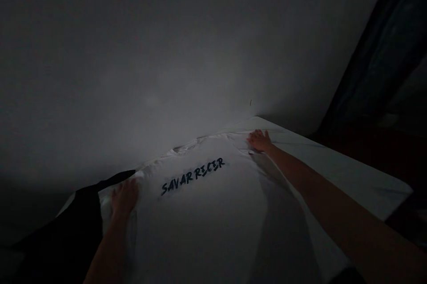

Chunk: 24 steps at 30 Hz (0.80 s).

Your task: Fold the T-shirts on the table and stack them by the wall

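A white T-shirt (207, 213) with dark brush-style lettering across its chest lies spread on a white table (313, 157), its neckline toward the wall. On the shirt's left sleeve area rests my left hand (125, 195), laid flat with fingers stretched, slightly blurred. My right hand (259, 140) lies over the sleeve at the far right, palm down and fingers spread. Neither hand is wrapped around the cloth. The lower part of the shirt runs out of view at the bottom, and my right arm casts a shadow over its right side.
A black cloth (73, 217) lies at the left, beside the shirt. The pale wall (173, 53) stands directly behind the table. Dark hanging fabric or a doorway (383, 62) is at the right, too dim to tell. The table's corner (408, 190) juts out at the right.
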{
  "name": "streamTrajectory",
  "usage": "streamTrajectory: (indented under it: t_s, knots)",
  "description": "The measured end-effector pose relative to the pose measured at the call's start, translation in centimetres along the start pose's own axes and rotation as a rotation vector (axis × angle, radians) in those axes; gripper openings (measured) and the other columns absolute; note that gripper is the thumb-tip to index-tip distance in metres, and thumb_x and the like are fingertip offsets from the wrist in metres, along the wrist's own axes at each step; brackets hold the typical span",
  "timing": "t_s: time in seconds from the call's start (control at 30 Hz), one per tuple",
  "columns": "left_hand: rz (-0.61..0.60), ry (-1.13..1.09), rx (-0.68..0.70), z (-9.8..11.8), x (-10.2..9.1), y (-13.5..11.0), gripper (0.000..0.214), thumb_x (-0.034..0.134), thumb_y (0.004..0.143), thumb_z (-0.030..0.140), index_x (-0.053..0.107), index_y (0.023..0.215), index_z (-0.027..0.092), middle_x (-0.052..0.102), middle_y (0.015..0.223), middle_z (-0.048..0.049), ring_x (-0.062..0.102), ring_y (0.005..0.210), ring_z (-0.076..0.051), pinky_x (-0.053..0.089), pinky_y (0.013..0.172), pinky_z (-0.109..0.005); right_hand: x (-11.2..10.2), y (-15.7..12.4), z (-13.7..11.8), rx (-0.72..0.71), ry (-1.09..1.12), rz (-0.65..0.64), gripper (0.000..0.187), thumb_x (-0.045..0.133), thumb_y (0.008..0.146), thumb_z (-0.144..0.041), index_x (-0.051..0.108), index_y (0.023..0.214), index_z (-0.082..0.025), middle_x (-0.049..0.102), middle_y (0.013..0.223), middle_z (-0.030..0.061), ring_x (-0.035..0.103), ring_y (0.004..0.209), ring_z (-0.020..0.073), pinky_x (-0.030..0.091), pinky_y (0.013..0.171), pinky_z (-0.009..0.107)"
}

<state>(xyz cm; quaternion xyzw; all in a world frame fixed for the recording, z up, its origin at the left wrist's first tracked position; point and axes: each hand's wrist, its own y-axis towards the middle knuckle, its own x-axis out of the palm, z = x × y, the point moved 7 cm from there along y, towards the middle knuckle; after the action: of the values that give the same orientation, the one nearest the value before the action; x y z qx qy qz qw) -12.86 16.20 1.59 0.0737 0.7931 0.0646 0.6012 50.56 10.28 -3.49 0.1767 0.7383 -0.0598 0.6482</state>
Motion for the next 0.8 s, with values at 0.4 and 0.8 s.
streamTrajectory:
  t_s: [0.4, 0.8]
  knots:
    - [-0.054, -0.236, 0.395, 13.0, -1.8, -13.7, 0.056, 0.029, 0.101, 0.035, 0.034, 0.155, 0.021, 0.028, 0.163, -0.0086, 0.025, 0.151, -0.026, 0.022, 0.121, -0.049, 2.7, -15.4, -10.8, -0.598, 0.149, -0.071, 0.062, 0.027, 0.1, -0.054, 0.038, 0.153, -0.022, 0.034, 0.16, 0.0094, 0.027, 0.149, 0.0248, 0.022, 0.122, 0.047]
    - [-0.157, -0.206, 0.212, 3.7, -2.0, -31.3, 0.058, 0.032, 0.099, 0.046, 0.037, 0.154, 0.027, 0.022, 0.165, -0.006, 0.016, 0.153, -0.029, 0.021, 0.121, -0.053, -2.0, -31.5, -0.5, -0.973, 0.138, -0.148, 0.079, 0.051, 0.088, -0.055, 0.013, 0.157, -0.044, 0.028, 0.162, -0.0031, 0.029, 0.148, 0.0212, 0.026, 0.122, 0.047]
